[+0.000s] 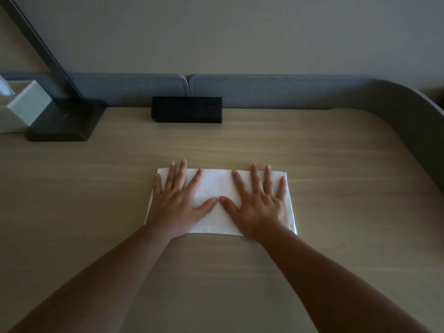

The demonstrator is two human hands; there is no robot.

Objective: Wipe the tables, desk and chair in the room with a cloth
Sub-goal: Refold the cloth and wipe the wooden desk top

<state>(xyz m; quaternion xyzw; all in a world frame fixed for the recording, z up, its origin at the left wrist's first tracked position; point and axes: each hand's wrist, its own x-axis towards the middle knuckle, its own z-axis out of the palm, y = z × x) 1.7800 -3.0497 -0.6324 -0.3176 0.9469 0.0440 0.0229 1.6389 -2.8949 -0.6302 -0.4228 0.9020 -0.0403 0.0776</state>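
On desk [336, 188] | left hand [176, 203], right hand [260, 205] splayed flat, partly hiding cloth [216, 186] | lamp [64, 121] cropped

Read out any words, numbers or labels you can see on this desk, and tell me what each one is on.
No text can be read in this view.
Black box: faint marks along the top of its front face, too dim and small to read.
Lamp base: no marking visible.
White container: no marking visible.
White cloth: plain, no print or label showing.

A white rectangular cloth [217, 188] lies flat in the middle of the light wooden desk [336, 164].
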